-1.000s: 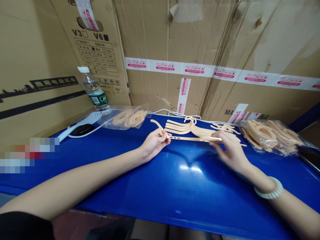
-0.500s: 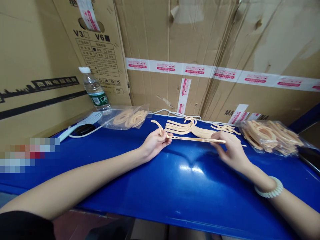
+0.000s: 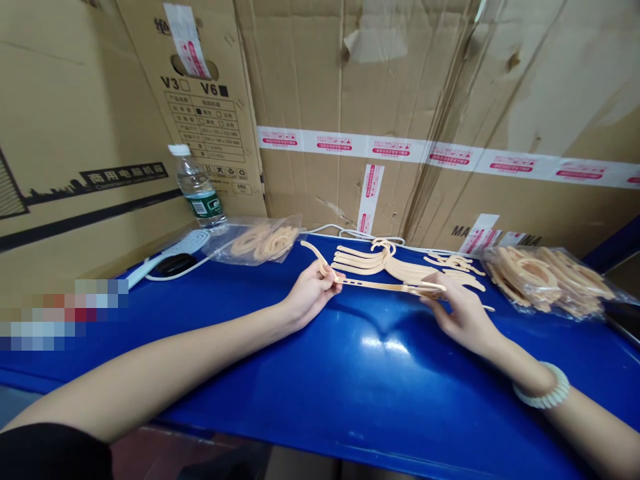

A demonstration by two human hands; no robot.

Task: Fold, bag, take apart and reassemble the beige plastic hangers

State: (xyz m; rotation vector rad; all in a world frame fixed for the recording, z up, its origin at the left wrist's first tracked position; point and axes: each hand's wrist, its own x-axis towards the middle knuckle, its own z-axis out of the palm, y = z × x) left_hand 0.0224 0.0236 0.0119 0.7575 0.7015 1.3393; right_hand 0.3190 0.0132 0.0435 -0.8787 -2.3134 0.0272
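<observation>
A beige plastic hanger (image 3: pixel 375 286), thin and slotted along its bar, is stretched level above the table between my two hands. My left hand (image 3: pixel 311 298) pinches its left end, where a curved arm sticks up and to the left. At the other end my right hand (image 3: pixel 465 313) is closed around the hanger, and its fingers partly hide that end. Just behind lies a row of similar beige hangers (image 3: pixel 359 261) with hooks at their middle. Loose curved beige pieces (image 3: pixel 453 263) lie behind my right hand.
On the blue table (image 3: pixel 300 400), a clear bag of beige parts (image 3: pixel 550 280) lies right and another bag (image 3: pixel 265 241) back left. A water bottle (image 3: pixel 200 190), a white power strip (image 3: pixel 173 250) and a black object (image 3: pixel 173 265) stand left. Cardboard boxes (image 3: pixel 320 73) wall the back.
The view has tilted up slightly, so the scene sits a little lower. The hanger's right end has turned slightly in my right hand; both hands keep their hold.
</observation>
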